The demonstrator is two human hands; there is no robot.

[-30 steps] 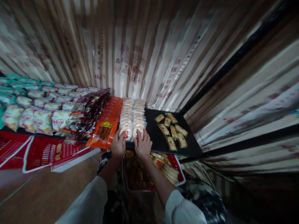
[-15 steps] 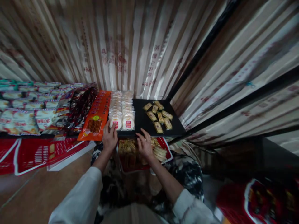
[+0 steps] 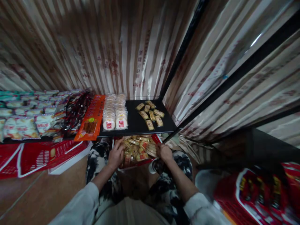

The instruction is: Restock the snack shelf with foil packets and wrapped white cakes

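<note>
A red basket (image 3: 131, 169) with a white rim stands between my knees, below the shelf's front edge. It is filled with small snacks in clear wrappers (image 3: 137, 147). My left hand (image 3: 116, 155) is at the basket's left side, fingers curled over the rim. My right hand (image 3: 165, 153) is closed at the right side of the basket, its fingertips mostly hidden. On the black shelf (image 3: 133, 123) above are several loose wrapped snacks (image 3: 150, 115). Two rows of round white wrapped crackers (image 3: 115, 120) stand to their left.
An orange snack bag (image 3: 90, 120), dark shiny packets (image 3: 77, 109) and white bags (image 3: 24, 126) fill the shelf's left part. Red baskets (image 3: 47, 156) lie below it. Black metal bars (image 3: 187, 40) run before a striped curtain (image 3: 131, 47). Red packets (image 3: 264, 190) lie at lower right.
Both hands have come down from the shelf edge to the basket's two sides. My left hand has left the white crackers. The view has shifted a little to the right.
</note>
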